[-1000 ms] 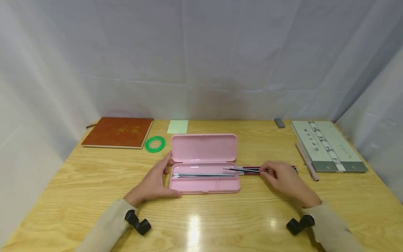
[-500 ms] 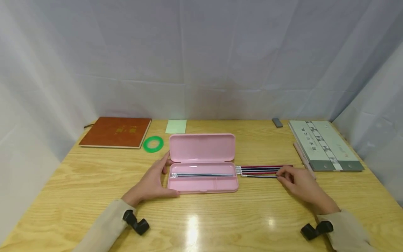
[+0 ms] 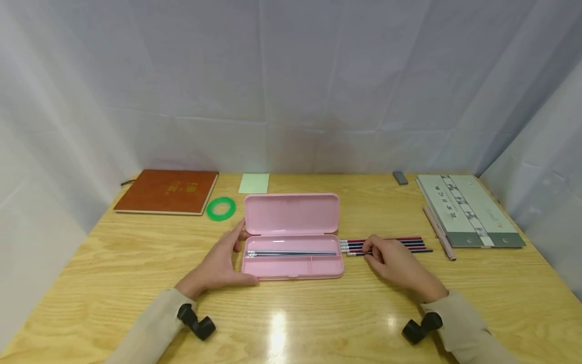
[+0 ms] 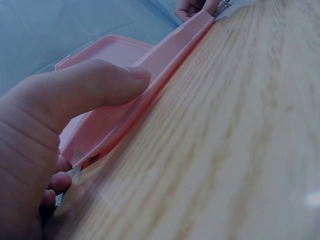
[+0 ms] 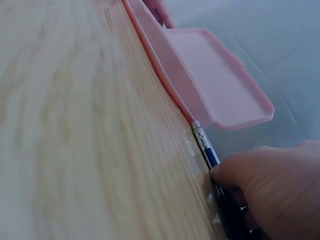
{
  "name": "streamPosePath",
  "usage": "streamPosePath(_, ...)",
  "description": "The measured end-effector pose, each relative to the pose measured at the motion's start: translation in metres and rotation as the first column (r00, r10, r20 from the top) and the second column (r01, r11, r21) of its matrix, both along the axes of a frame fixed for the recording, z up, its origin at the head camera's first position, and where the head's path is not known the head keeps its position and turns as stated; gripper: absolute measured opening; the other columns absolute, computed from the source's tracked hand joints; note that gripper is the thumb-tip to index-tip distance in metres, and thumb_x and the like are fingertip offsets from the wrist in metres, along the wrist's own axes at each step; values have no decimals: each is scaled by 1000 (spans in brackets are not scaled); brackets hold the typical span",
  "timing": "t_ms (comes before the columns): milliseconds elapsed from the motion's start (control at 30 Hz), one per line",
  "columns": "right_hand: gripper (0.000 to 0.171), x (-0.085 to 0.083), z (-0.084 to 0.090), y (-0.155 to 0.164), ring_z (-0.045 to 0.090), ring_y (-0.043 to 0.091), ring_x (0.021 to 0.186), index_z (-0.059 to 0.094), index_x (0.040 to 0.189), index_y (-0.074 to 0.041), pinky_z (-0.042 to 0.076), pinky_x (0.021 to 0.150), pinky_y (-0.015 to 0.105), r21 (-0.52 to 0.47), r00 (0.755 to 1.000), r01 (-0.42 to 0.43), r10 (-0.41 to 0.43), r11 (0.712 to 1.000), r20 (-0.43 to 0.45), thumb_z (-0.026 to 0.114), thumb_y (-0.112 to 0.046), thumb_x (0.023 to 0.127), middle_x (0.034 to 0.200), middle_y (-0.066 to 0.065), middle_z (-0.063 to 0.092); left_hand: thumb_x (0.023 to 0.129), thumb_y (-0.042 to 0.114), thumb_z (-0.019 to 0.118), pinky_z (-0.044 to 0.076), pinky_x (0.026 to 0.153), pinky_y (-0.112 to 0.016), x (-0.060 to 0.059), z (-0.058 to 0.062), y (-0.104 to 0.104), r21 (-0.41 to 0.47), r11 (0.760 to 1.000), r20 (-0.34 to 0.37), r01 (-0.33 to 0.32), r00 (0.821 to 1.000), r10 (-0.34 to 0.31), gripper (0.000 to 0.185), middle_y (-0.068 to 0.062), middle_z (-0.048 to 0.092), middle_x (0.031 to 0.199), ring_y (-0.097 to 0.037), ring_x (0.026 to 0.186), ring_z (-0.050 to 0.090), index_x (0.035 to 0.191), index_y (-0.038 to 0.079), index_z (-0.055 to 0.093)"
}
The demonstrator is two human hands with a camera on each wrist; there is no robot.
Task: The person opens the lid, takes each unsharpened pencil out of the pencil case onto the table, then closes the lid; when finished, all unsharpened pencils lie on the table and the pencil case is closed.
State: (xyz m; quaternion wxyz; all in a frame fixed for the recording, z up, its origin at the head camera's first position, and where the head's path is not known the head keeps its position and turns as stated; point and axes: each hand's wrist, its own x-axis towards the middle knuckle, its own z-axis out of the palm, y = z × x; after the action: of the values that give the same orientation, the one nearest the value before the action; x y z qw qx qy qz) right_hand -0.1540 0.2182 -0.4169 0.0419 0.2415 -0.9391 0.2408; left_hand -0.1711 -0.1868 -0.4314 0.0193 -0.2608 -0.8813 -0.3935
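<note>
- On the yellow wooden desk [image 3: 136, 263], in the middle, lies an open pink plastic pencil case [image 3: 293, 237] with its lid tipped back.
- The left hand [image 3: 218, 265] rests against the case's left end. Its fingers are nearly straight, and its grip holds nothing; the thumb lies along the front edge.
- The right hand [image 3: 395, 263] sits just right of the case. Its fingertips pinch one pencil from the row of red and blue pencils [image 3: 411, 243] lying on the desk.
- The head view shows thin dark pencils [image 3: 291, 253] inside the case. I cannot count them.
- The right wrist view shows what the head view does not: a silver band and pale eraser on the blue pencil [image 5: 206, 147], with the thumb pressed on it.
- The left wrist view shows the thumb [image 4: 95, 85] lying on the pink rim.
- There are two books: a brown one [image 3: 167, 191] at the back left and a grey-green one [image 3: 468, 210] at the back right.
- There is one green tape ring [image 3: 221, 208], one pale green note [image 3: 254, 183] and one small grey eraser [image 3: 400, 177].
- Half a second ago the right hand was at the far right end of the pencils. Now it is at their left end, beside the case.
</note>
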Motion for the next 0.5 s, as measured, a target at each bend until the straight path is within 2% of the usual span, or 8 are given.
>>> streamPosePath(167,13,-2,-1,-10,36,-1,53,59,96,-15,35,53,21,-4,1000,-10,10,1000,-1,67,-9,88,62,-11,43,53,42,92,36,77,-27,1,2,-3,-3,1000,7,-7,1000,7,130,-1,54,114,-12,88,40,154,8,17)
streamPosePath(333,15,-9,4,-34,38,0,55,56,102,-12,35,52,20,-63,998,-52,54,997,19,65,-10,90,66,-9,44,53,42,92,36,77,-27,2,3,-3,2,1000,14,-8,1000,8,130,-2,54,114,-13,88,40,154,8,17)
streamPosePath(400,14,-12,7,-46,38,1,54,57,102,-12,35,52,20,-72,997,-82,83,994,5,65,-12,91,66,-9,45,53,42,92,36,77,-27,2,3,-2,5,1000,10,-3,1000,3,130,-1,54,113,-13,88,40,154,8,18)
streamPosePath(500,13,-18,11,-63,38,3,55,59,100,-13,34,52,20,-36,992,-118,116,992,-41,66,-15,90,65,-9,46,52,42,93,37,77,-27,1,2,-1,10,1000,6,4,1000,-4,130,-1,54,112,-13,87,41,154,10,18)
